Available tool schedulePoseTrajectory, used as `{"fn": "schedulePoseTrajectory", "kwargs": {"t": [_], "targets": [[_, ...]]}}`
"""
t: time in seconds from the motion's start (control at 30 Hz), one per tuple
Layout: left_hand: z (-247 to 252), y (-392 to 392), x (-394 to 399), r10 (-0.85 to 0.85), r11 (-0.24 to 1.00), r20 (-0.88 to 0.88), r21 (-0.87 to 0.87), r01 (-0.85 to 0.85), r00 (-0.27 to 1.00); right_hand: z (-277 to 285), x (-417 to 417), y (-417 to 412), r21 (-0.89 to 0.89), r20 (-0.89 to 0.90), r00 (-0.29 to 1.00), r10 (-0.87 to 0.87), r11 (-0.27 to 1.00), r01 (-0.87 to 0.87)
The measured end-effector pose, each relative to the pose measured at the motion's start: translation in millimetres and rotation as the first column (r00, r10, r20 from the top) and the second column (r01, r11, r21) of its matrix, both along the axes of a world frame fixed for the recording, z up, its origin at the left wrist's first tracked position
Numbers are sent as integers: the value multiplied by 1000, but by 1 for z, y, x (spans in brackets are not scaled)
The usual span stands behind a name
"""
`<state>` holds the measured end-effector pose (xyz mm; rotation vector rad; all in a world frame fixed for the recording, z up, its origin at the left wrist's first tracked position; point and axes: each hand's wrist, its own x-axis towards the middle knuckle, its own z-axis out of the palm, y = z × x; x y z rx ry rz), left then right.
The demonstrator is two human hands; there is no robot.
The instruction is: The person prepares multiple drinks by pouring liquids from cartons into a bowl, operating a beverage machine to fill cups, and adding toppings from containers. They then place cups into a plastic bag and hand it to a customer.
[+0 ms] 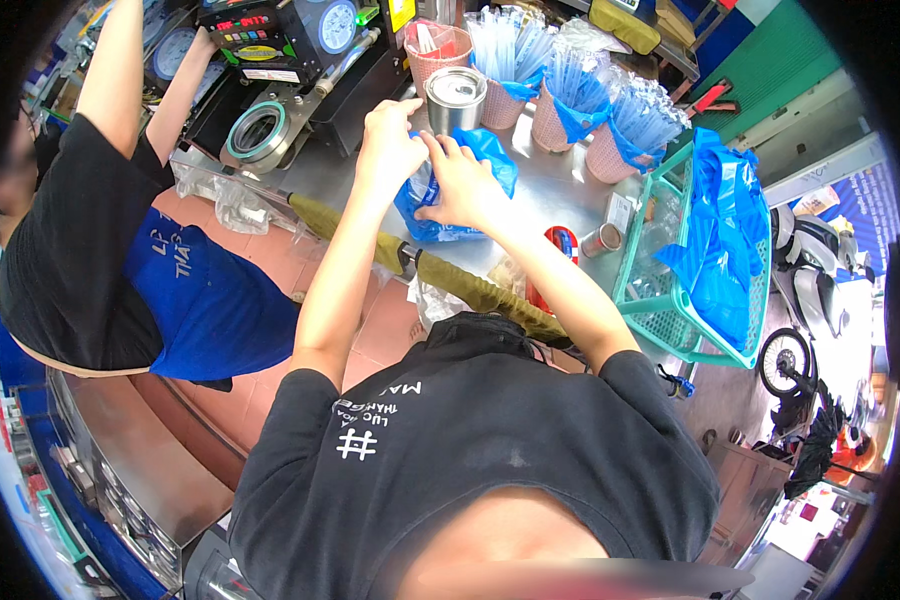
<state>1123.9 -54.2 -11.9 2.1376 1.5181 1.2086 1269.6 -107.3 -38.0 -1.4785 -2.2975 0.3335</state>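
Note:
A blue plastic bag (487,154) with printed writing stands on the metal counter (330,176), with something clear partly showing inside it. My right hand (461,184) grips the bag's near side, thumb low and fingers over the top. Curled at the bag's upper left edge is my left hand (391,142), its index finger stretched out towards a steel tumbler (456,112) with a lid. Its other fingertips are partly hidden against the bag. The tumbler stands just behind the bag.
Woven baskets of wrapped straws (559,124) line the back. To the right are a small can (601,240), a red item (562,244) and a green plastic basket (652,315) with blue bags. A co-worker (82,247) reaches towards a sealing machine (270,45) on the left.

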Motion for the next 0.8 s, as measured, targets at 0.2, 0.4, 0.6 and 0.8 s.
{"fn": "schedulePoseTrajectory", "kwargs": {"t": [0.2,0.4,0.6,0.8], "targets": [[-12,-18,-11,122,950,-122,-273,-152,985,-26,20,-13,73,-265,961,-79,992,101],[-31,-20,-24,100,811,343,-571,123,934,-25,22,-25,169,-58,992,-109,979,117],[-27,-5,11,144,858,538,-486,166,831,-9,53,-26,173,-76,996,45,984,-31],[-10,5,16,51,936,194,-351,21,980,4,61,-24,453,-378,912,159,891,33]]}}
